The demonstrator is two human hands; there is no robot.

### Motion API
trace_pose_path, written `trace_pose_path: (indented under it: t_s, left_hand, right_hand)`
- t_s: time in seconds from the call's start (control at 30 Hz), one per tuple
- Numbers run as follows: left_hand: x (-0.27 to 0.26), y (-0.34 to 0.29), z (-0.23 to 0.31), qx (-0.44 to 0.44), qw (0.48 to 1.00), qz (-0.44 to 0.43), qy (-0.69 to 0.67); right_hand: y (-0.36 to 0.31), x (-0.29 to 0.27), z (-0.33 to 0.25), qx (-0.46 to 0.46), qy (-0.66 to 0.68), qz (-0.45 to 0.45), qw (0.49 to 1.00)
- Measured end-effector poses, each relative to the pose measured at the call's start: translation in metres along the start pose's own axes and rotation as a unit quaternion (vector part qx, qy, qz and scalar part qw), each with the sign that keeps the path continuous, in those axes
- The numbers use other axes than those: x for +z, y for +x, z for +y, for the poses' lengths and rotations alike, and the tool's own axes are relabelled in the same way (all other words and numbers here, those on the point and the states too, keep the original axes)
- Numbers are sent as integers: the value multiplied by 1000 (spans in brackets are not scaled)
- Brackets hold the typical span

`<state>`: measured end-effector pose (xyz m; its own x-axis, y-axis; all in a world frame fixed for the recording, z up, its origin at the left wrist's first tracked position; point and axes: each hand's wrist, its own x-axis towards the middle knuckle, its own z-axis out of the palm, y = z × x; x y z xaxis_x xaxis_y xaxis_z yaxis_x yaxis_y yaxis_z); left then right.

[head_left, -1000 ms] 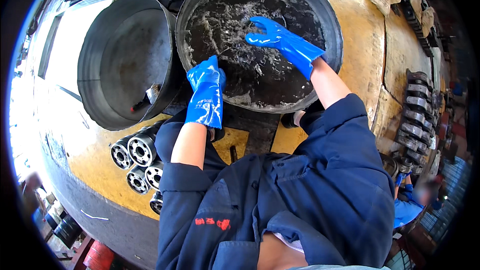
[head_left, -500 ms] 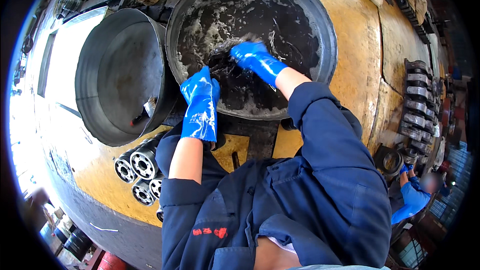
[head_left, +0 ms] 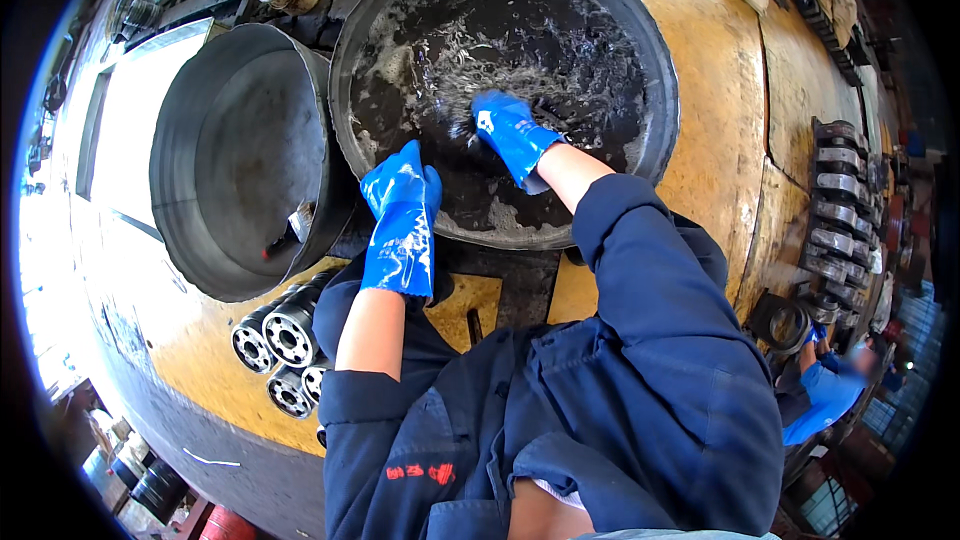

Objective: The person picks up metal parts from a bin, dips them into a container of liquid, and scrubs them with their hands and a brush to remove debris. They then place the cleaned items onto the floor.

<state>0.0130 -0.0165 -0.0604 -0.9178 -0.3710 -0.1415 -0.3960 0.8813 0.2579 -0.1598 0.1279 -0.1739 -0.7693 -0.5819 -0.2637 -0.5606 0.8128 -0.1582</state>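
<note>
The wide metal tub [head_left: 662, 80] stands before the person, holding dark, foam-flecked liquid [head_left: 480, 202]. The gloved right hand [head_left: 508, 128] is in the splashing liquid, its fingers too blurred to tell their state. The left hand [head_left: 398, 188] is at the near rim; its grip cannot be told. Left of the tub, a deeper tub [head_left: 185, 165] contains a brush [head_left: 299, 223].

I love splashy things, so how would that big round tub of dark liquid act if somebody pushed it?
The tub would probably feel heavy, since liquid spreads right across it. That liquid would likely slosh, as it ripples around the right hand. Tipping seems less likely because the tub looks so wide.
</note>
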Motion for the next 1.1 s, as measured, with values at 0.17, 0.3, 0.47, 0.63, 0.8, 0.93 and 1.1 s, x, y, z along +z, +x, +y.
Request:
trace_pose_path:
  t_s: [0.17,0.3,0.47,0.63,0.8,0.93,1.1]
  left_hand:
    - [-9,-7,-15,-18,1000,-14,7]
    - [-7,-12,-31,-28,999,-9,16]
    - [-7,-7,-13,-25,1000,-13,6]
    - [-1,-7,-13,-17,1000,-5,2]
    - [-2,-5,-17,-21,999,-27,16]
    - [-6,-2,-19,-23,999,-28,35]
    - [-2,3,-7,-23,998,-47,31]
  right_hand:
    - [-1,-51,-14,59,1,-136,989]
    - [-9,-48,17,139,5,-62,988]
    - [-14,-24,15,-75,-157,-153,973]
    - [-4,-20,-36,0,157,-112,981]
    - [-15,-53,0,-137,430,-46,891]
    - [-12,-110,46,-87,592,-101,795]
    - [-28,-114,151,89,315,105,939]
